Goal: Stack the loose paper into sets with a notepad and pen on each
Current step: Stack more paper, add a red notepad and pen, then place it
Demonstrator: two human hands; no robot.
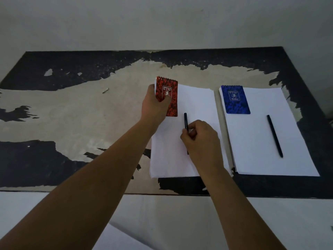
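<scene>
Two stacks of white paper lie side by side on the worn table. My left hand (155,105) grips a red spiral notepad (167,92) over the far left corner of the left stack (198,105). My right hand (200,139) pinches a dark pen (185,120) above the middle of that same stack. The right stack (261,150) carries a blue spiral notepad (235,100) at its far left corner and a dark pen (274,136) lying lengthwise below it.
The table (72,114) has a peeling black and beige top; its near edge runs just below the stacks. A small scrap (105,90) lies at the far left. A white sheet corner (115,239) shows below the table edge.
</scene>
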